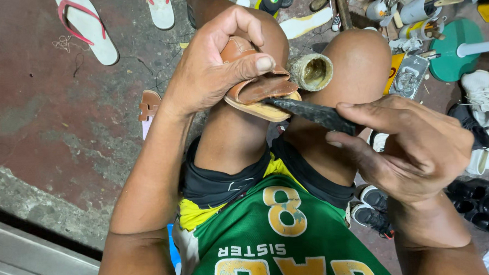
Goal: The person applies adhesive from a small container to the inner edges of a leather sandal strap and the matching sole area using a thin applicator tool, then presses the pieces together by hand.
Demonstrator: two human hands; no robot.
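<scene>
My left hand [214, 64] grips a brown leather sandal [256, 87] against my left knee, thumb pressed across its upper. The pale sole edge faces right. My right hand [415, 144] holds a dark, grimy flat tool [312, 112] whose pointed tip is pushed into the gap between the sandal's upper and its sole. A round open glue pot [313, 71] with a crusted rim sits between my knees, just beyond the sandal.
White flip-flops with red straps [86, 26] lie on the red floor at upper left. A second brown sandal [148, 106] lies beside my left arm. Tools, cans and a green stand [455, 48] crowd the upper right; several shoes [481, 201] lie at right.
</scene>
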